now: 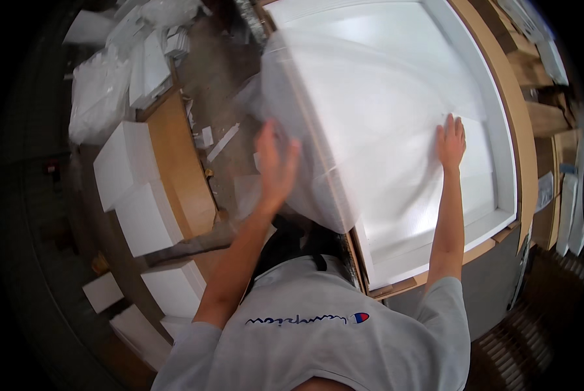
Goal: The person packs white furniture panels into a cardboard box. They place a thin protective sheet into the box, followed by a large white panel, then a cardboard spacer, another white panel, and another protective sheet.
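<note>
in the head view, the step in hand looks to be spreading or drawing a sheet of film (305, 137) at the left side of a carton (528, 163). the film is clear and blurred, draped over the carton's left edge and seemingly reaching across the white panel (396, 195) inside, within a white rim (507, 179).

the right hand (451, 140) lies flat toward the panel's right side, fingers a little spread, gripping nothing. the left hand (277, 163) is at the film's left side, just beyond the carton's edge; it is blurred, its fingers look apart, and i cannot tell whether it pinches the film. the next move likely calls for a sure hold on the loose left part while the right hand steadies the rest.

counted: two hands, one film, one carton, one panel. at left stand at least five white blocks (126, 156), near a white bag (96, 101); a few scraps (223, 143) lie on the floor (217, 75). at right, the boxes (543, 120) overlap too much to count.
</note>
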